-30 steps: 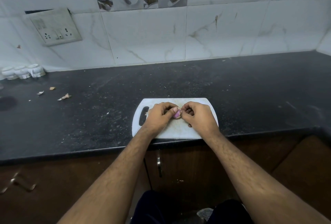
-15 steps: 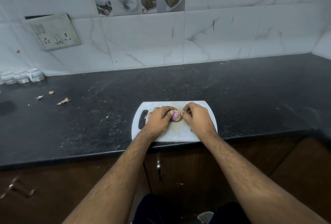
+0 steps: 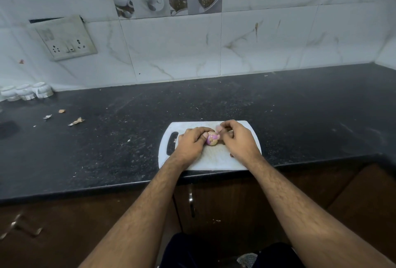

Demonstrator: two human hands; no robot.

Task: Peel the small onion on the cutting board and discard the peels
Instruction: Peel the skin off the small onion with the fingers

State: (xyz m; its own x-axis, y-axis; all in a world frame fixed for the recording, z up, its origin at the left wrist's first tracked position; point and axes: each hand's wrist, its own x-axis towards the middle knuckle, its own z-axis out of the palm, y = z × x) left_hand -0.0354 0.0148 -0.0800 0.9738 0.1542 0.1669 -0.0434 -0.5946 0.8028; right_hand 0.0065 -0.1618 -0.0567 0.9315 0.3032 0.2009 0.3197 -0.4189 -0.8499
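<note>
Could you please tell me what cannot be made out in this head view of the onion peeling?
- Small onion: its underside and left side, hidden by the left hand.
- Right hand fingertips: motion-blurred, so their grip on the peel is unclear.
- Cutting board: its middle, covered by both hands.

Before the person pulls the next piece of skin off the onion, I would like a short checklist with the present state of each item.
1. Onion held over the cutting board: ok.
2. Left hand steadies the onion: ok.
3. Right hand fingertips pinch at the skin: ok, though the grip on a peel is blurred.
4. Onion fully peeled: not ok, pale skin remains over the purple.
5. Place for discarding peels in view: cannot tell, no bin is visible.
6. Counter free of scraps: not ok, peel scraps lie at the left.
</note>
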